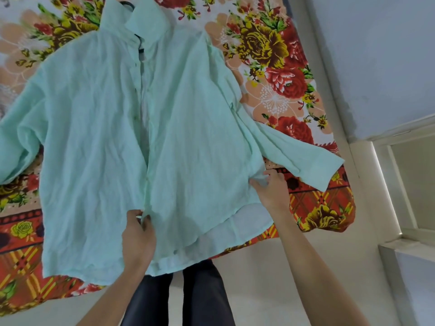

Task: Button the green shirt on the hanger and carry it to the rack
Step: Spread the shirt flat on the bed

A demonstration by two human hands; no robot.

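A pale green shirt (98, 128) lies spread front-up on the floral bedsheet, sleeves out to both sides. A dark hanger (138, 40) shows at its collar and inside the neck opening. The front placket gapes open down the middle, with small dark buttons along the left edge. My left hand (138, 234) pinches the placket near the lower hem. My right hand (270, 187) pinches the shirt's right side seam below the right sleeve.
The bed with the red and yellow floral sheet (277, 67) fills the view; its edge runs along the bottom and right. A pale wall (376, 55) and a white frame or shelf (404, 245) stand at the right. My legs stand against the bed's front edge.
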